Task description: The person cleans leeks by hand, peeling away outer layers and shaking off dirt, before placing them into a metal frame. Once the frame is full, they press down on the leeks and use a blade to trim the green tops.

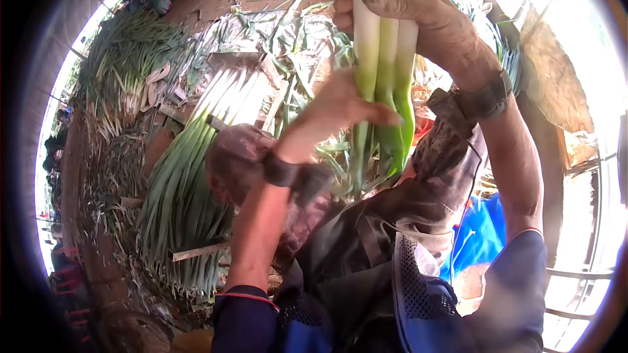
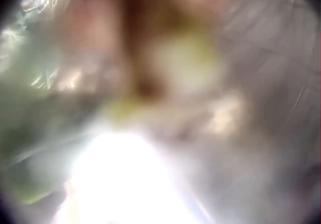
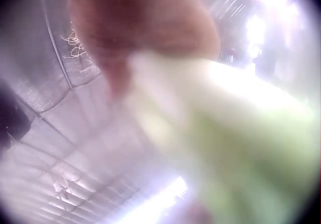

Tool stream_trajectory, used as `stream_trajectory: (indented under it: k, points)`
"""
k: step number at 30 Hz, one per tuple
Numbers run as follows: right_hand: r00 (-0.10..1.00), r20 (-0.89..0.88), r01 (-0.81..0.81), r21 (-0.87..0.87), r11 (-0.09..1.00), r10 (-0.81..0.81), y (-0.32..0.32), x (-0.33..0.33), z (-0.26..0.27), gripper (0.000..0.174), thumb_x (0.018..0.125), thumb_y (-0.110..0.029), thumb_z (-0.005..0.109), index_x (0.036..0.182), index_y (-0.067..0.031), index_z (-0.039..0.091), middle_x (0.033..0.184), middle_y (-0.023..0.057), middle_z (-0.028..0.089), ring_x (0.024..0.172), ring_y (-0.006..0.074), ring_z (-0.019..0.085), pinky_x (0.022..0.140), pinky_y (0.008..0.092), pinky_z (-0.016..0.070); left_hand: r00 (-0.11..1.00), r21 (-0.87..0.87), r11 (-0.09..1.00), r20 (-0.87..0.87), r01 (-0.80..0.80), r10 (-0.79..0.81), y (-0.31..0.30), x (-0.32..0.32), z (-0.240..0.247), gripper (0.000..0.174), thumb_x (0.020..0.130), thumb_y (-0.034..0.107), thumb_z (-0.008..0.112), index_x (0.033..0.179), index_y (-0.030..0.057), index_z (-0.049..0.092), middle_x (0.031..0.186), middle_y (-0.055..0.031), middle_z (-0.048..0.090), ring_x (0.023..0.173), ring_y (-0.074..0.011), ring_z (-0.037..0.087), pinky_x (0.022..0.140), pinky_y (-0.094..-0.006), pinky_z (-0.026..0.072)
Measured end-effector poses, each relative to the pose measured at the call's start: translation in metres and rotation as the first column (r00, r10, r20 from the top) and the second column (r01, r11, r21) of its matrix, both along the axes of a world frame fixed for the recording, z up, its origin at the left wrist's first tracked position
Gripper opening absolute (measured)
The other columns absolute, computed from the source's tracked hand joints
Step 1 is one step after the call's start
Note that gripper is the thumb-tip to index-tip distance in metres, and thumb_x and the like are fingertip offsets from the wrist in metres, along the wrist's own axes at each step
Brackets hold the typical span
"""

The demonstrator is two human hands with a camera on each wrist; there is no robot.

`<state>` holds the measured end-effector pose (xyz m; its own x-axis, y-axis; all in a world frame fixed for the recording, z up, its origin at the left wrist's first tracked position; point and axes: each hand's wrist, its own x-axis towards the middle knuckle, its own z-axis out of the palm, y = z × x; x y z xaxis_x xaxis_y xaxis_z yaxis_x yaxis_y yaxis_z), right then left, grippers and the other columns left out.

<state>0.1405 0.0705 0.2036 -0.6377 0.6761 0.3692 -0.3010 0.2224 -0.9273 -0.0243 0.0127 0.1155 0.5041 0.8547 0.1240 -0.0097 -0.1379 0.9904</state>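
In the head view my right hand (image 1: pixel 451 33) grips three thick green onions (image 1: pixel 387 52) at their white shafts. Its thumb lies across the front, and fingertips show on the far left side. The stalks hang upright, green leaves downward. My left hand (image 1: pixel 333 114), blurred, is lower down at the green part, its thumb crossing in front of the stalks. The stalks hide part of its fingers, so I cannot tell whether they close round them. The right wrist view shows the right hand (image 3: pixel 145 23) above blurred white and green stalks (image 3: pixel 215 113). Blur fills the left wrist view.
A large pile of green onions (image 1: pixel 186 183) lies at the left, white ends toward the back. More bunches (image 1: pixel 131 59) and loose leaves (image 1: pixel 235 33) cover the ground beyond. A blue sheet (image 1: pixel 481 225) is beside my leg, with a tan board (image 1: pixel 556 72) at the right.
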Motion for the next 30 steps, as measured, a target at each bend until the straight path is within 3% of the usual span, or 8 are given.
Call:
stream_trajectory:
  k: [9,15,16,18,20,22,27,30]
  points:
    - [0.962,-0.068,-0.253,0.13,0.959,0.263,-0.013,-0.015,0.051,0.049,0.085,-0.02,0.075,0.125,0.0,0.055,0.105,0.015,0.069,0.102,0.027,0.067,0.098,0.0422,0.0518,0.903,0.274,0.864,0.043,-0.421,0.427,-0.015,0.014,0.031,0.02,0.076,0.008,0.078,0.094,-0.0004,0.072,0.08,-0.0072,0.072,0.07,-0.0126,0.067,0.064,-0.0265,0.0542]
    - [0.981,-0.168,-0.014,0.439,0.899,0.097,-0.045,-0.038,0.133,0.052,0.087,-0.029,0.072,0.125,0.002,0.057,0.112,0.0145,0.066,0.107,0.0297,0.064,0.1,0.0425,0.0505,0.94,0.825,0.453,0.273,-0.339,0.206,0.005,-0.059,0.141,0.009,0.086,-0.003,0.063,0.089,-0.0041,0.072,0.065,-0.0154,0.066,0.043,-0.0172,0.06,0.036,-0.0247,0.0518]
    - [0.978,-0.191,0.02,0.481,0.877,0.082,-0.044,-0.05,0.137,0.052,0.087,-0.031,0.072,0.126,0.0022,0.057,0.113,0.0143,0.066,0.108,0.0299,0.063,0.1,0.0425,0.0503,0.842,0.9,0.251,0.194,-0.357,0.504,-0.019,-0.072,0.165,0.009,0.085,-0.006,0.062,0.088,-0.0052,0.07,0.063,-0.0121,0.065,0.043,-0.0119,0.059,0.037,-0.0227,0.0528]
    - [0.977,-0.21,0.084,0.535,0.841,0.036,-0.05,-0.082,0.131,0.054,0.088,-0.033,0.071,0.126,0.0025,0.057,0.116,0.0139,0.065,0.11,0.0302,0.062,0.101,0.0425,0.05,0.799,0.807,0.454,0.035,-0.376,0.6,-0.055,-0.115,0.197,0.009,0.086,-0.009,0.06,0.088,-0.0077,0.068,0.061,-0.0113,0.063,0.044,-0.0118,0.059,0.04,-0.0273,0.0545]
    - [0.984,-0.176,0.111,0.563,0.819,-0.012,-0.042,-0.114,0.121,0.056,0.089,-0.036,0.07,0.126,0.0028,0.058,0.118,0.0135,0.065,0.111,0.0306,0.061,0.101,0.0424,0.0496,0.443,0.835,0.309,-0.089,-0.454,0.892,-0.086,-0.151,0.212,0.01,0.088,-0.008,0.06,0.095,-0.0089,0.066,0.071,-0.0148,0.066,0.053,-0.0148,0.063,0.045,-0.0276,0.0559]
    - [0.967,0.118,0.124,0.558,0.821,-0.227,-0.047,-0.135,0.106,0.054,0.092,-0.037,0.066,0.128,0.0031,0.057,0.123,0.0149,0.062,0.114,0.0296,0.059,0.104,0.04,0.0479,-0.198,0.992,-0.092,0.107,0.082,0.974,-0.109,-0.228,0.209,0.032,0.081,0.026,0.074,0.103,0.0035,0.071,0.082,-0.0117,0.073,0.076,-0.023,0.07,0.07,-0.0362,0.0547]
    - [0.925,0.064,-0.375,0.308,0.874,0.375,0.187,-0.187,-0.115,0.033,0.092,-0.021,0.066,0.117,0.0012,0.064,0.106,0.0135,0.071,0.098,0.0243,0.07,0.084,0.0335,0.0574,-0.774,0.966,0.177,0.035,0.188,0.632,-0.237,-0.369,0.166,0.032,0.081,0.02,0.069,0.112,0.0154,0.066,0.077,-0.0172,0.068,0.071,-0.0363,0.067,0.062,-0.048,0.052]
    - [0.882,0.456,-0.408,0.615,0.675,0.118,0.228,-0.2,-0.223,0.022,0.083,-0.006,0.069,0.104,-0.0028,0.073,0.105,0.0103,0.072,0.085,0.0176,0.07,0.078,0.0269,0.057,-0.956,0.956,0.279,-0.159,-0.088,0.246,-0.306,-0.416,0.123,0.034,0.08,0.018,0.068,0.114,0.0156,0.063,0.082,-0.0159,0.067,0.077,-0.0361,0.068,0.066,-0.0491,0.0532]
